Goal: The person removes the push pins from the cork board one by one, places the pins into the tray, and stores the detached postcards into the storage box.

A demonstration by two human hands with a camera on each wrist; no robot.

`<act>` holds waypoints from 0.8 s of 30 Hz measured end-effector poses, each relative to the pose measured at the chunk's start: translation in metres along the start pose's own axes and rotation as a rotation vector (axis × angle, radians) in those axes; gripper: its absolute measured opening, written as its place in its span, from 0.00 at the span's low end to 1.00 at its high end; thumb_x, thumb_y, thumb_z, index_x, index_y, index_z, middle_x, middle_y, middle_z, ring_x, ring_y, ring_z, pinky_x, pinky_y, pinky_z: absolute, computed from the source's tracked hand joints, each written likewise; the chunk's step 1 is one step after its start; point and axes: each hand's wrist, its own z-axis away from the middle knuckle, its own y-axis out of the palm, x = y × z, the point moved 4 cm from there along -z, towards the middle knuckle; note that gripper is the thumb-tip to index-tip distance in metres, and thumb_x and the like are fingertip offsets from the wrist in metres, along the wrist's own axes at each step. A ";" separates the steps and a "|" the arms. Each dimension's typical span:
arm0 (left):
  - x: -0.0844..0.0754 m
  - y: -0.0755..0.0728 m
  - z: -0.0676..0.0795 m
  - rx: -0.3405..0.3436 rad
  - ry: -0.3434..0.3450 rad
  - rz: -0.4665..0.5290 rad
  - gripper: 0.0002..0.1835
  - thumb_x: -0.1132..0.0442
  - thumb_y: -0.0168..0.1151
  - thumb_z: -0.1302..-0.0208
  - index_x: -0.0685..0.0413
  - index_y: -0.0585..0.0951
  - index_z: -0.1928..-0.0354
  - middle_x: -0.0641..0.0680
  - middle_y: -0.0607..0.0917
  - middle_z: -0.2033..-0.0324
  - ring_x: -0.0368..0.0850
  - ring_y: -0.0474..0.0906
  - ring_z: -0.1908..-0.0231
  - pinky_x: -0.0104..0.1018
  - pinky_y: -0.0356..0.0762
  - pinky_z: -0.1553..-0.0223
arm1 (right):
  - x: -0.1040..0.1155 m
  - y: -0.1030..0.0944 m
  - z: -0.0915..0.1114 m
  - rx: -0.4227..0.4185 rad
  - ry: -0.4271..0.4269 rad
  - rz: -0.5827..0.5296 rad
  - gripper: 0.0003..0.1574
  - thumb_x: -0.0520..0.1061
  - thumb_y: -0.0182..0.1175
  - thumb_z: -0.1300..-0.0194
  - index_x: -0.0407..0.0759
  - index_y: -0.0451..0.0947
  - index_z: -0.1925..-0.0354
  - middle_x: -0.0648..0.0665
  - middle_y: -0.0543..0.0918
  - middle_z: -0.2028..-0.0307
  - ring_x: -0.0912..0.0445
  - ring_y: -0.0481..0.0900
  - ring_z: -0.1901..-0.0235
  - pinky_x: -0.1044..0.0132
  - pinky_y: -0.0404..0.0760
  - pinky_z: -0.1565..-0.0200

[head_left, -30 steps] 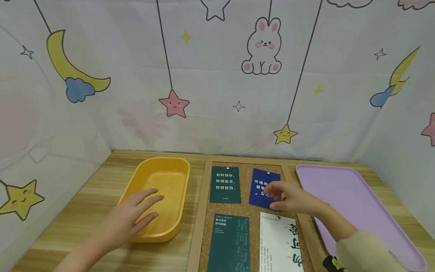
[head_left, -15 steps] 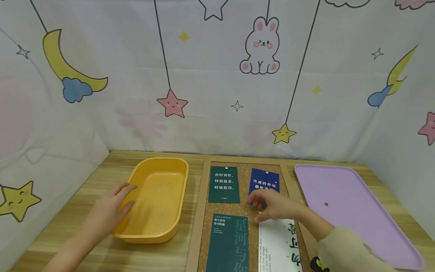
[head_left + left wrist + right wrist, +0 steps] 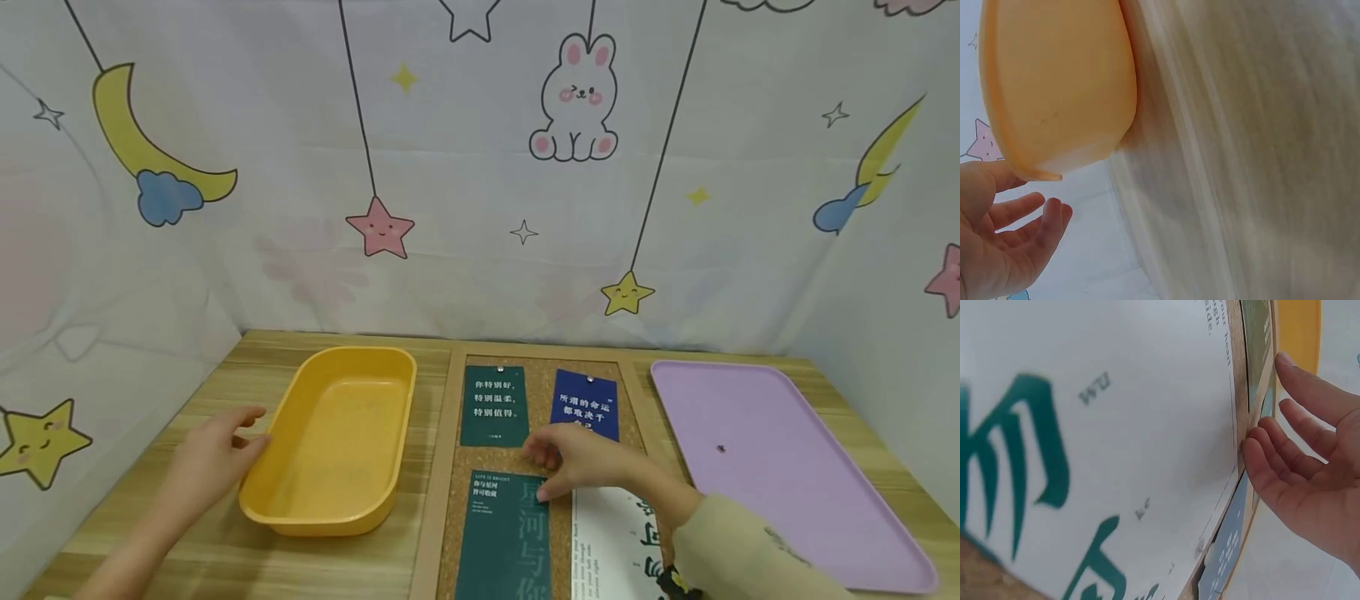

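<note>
On the bench (image 3: 262,375), left of the cork board (image 3: 487,458), the person's left hand (image 3: 213,458) is relaxed and grips nothing, thumb by the rim of the yellow tray (image 3: 333,442); whether they touch cannot be told. On the board's lower left lies the long green card (image 3: 498,542), likely thin, light, bendable and easily creased; an edge near a corner would give the best pinch, with no sharp folding. The right hand (image 3: 581,457), fingers loosely bent and holding nothing, reaches over its upper right corner, hiding any fastener there. On the board's right, the blue card (image 3: 585,404) and white card (image 3: 615,542) should handle alike. Right of the board, the purple tray (image 3: 780,467) bears a tiny pin (image 3: 722,448), probably hard and slippery, best taken by its head
</note>
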 end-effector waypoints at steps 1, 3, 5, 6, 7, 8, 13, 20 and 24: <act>0.002 0.000 -0.001 0.018 -0.013 0.020 0.21 0.64 0.61 0.39 0.73 0.73 0.48 0.75 0.78 0.57 0.62 0.81 0.66 0.54 0.78 0.68 | 0.001 0.001 -0.001 -0.001 0.011 -0.001 0.27 0.41 0.73 0.53 0.38 0.76 0.54 0.48 0.76 0.66 0.54 0.72 0.65 0.67 0.75 0.61; 0.006 0.000 -0.001 0.045 -0.033 0.056 0.22 0.62 0.59 0.37 0.73 0.73 0.47 0.74 0.78 0.57 0.62 0.81 0.66 0.53 0.79 0.67 | 0.003 0.002 -0.003 -0.008 0.034 -0.004 0.26 0.41 0.74 0.55 0.38 0.76 0.56 0.48 0.75 0.68 0.54 0.71 0.66 0.68 0.73 0.64; 0.008 0.000 -0.001 0.067 -0.043 0.091 0.22 0.61 0.58 0.36 0.72 0.73 0.46 0.74 0.78 0.56 0.62 0.81 0.65 0.51 0.79 0.67 | 0.005 0.004 -0.005 -0.016 0.055 -0.008 0.26 0.40 0.75 0.57 0.38 0.76 0.59 0.47 0.74 0.70 0.53 0.69 0.68 0.67 0.72 0.66; 0.008 0.000 -0.001 0.077 -0.045 0.101 0.22 0.60 0.58 0.35 0.72 0.73 0.46 0.74 0.77 0.56 0.62 0.81 0.64 0.51 0.80 0.67 | 0.006 0.005 -0.006 -0.017 0.065 -0.013 0.26 0.39 0.75 0.58 0.38 0.76 0.60 0.47 0.73 0.71 0.54 0.68 0.68 0.67 0.70 0.67; 0.009 0.000 0.000 0.086 -0.049 0.112 0.23 0.60 0.58 0.35 0.71 0.73 0.45 0.74 0.77 0.55 0.62 0.80 0.64 0.50 0.80 0.66 | 0.006 0.007 -0.007 -0.018 0.078 -0.020 0.26 0.39 0.76 0.59 0.38 0.75 0.60 0.47 0.72 0.71 0.54 0.67 0.69 0.67 0.69 0.68; 0.010 0.000 0.000 0.097 -0.052 0.123 0.23 0.59 0.58 0.35 0.71 0.72 0.45 0.74 0.77 0.55 0.62 0.80 0.63 0.49 0.80 0.67 | 0.007 0.008 -0.007 -0.016 0.087 -0.025 0.27 0.39 0.76 0.60 0.38 0.75 0.61 0.46 0.71 0.71 0.54 0.67 0.69 0.66 0.68 0.68; 0.009 0.000 -0.001 0.150 -0.085 0.172 0.26 0.59 0.61 0.38 0.72 0.72 0.44 0.69 0.79 0.59 0.58 0.81 0.64 0.42 0.80 0.68 | 0.007 0.015 -0.009 0.002 0.107 -0.002 0.29 0.39 0.78 0.63 0.39 0.74 0.63 0.47 0.72 0.71 0.55 0.66 0.70 0.64 0.68 0.69; 0.008 0.000 -0.001 0.217 -0.118 0.219 0.27 0.62 0.61 0.39 0.74 0.69 0.42 0.61 0.81 0.63 0.56 0.81 0.64 0.37 0.79 0.69 | 0.008 0.018 -0.008 -0.001 0.118 0.012 0.27 0.38 0.78 0.64 0.40 0.73 0.66 0.48 0.73 0.72 0.56 0.66 0.71 0.66 0.66 0.70; 0.010 0.000 0.000 0.233 -0.121 0.238 0.27 0.63 0.61 0.38 0.74 0.69 0.42 0.60 0.80 0.63 0.55 0.81 0.64 0.33 0.78 0.70 | 0.009 0.019 -0.008 -0.018 0.131 0.006 0.29 0.37 0.78 0.66 0.39 0.72 0.66 0.47 0.71 0.72 0.55 0.65 0.70 0.66 0.66 0.69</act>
